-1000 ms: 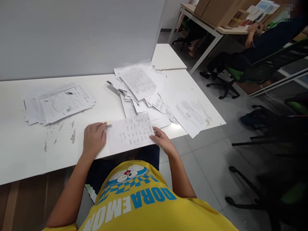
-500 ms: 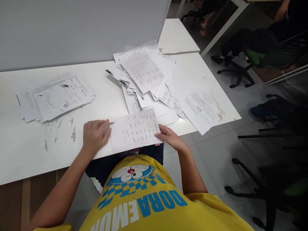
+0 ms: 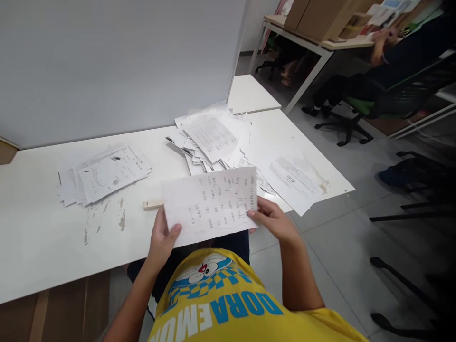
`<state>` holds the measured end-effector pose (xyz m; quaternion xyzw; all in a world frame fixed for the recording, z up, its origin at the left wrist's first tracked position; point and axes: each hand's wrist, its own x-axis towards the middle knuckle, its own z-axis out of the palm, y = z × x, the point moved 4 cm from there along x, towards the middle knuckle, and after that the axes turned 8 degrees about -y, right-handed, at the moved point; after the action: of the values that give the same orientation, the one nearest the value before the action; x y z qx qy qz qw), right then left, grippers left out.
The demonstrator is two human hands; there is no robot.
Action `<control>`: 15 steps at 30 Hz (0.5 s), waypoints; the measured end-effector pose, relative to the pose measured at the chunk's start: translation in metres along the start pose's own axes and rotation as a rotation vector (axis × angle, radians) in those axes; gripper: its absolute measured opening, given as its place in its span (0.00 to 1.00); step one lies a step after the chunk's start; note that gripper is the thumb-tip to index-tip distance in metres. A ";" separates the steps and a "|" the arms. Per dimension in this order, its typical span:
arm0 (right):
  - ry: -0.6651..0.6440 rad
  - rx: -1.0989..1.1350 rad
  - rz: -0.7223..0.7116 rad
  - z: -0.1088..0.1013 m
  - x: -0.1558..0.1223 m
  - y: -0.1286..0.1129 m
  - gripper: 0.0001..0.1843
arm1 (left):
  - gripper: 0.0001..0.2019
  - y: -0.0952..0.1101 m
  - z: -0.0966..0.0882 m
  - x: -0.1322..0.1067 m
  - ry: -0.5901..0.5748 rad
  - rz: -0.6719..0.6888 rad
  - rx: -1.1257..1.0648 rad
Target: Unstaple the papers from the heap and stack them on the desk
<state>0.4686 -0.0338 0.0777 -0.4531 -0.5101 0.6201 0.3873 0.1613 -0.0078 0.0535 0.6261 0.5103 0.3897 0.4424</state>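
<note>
A sheet of paper (image 3: pixel 210 206) with handwritten lines is held up over the table's front edge. My left hand (image 3: pixel 164 240) grips its lower left corner, thumb on top and fingers behind. At the sheet's right edge my right hand (image 3: pixel 276 218) pinches it, with fingertips partly hidden underneath. A small pale eraser-like block (image 3: pixel 153 204) lies on the table just left of the sheet. Behind the sheet spreads a messy heap of papers (image 3: pixel 210 137), partly covered by it. A smaller stack of papers (image 3: pixel 110 173) with dark scribbles lies to the left.
The white table (image 3: pixel 46 228) carries brownish marks and backs onto a grey partition (image 3: pixel 117 61). One printed sheet (image 3: pixel 295 183) overhangs the table's right front edge. Beyond are an office chair (image 3: pixel 359 109), a seated person (image 3: pixel 406 61) and a cardboard box (image 3: pixel 317 19) on another desk.
The sheet has been lifted nearer to me. My left hand has left the pale block on the table and taken the sheet's left corner; my right hand keeps its hold. The view has tilted up.
</note>
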 end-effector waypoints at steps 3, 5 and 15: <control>-0.044 -0.001 -0.041 0.023 0.020 -0.004 0.28 | 0.39 0.003 -0.017 0.008 0.140 -0.089 -0.068; -0.044 -0.059 -0.064 0.029 0.027 -0.006 0.29 | 0.39 0.002 -0.052 0.026 0.289 -0.057 -0.065; 0.332 -0.364 0.027 -0.017 0.008 0.004 0.19 | 0.44 -0.043 -0.231 0.118 0.571 -0.366 0.339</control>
<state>0.4821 -0.0221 0.0716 -0.6179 -0.5366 0.4403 0.3692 -0.0474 0.1482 0.0877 0.4550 0.7738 0.3730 0.2348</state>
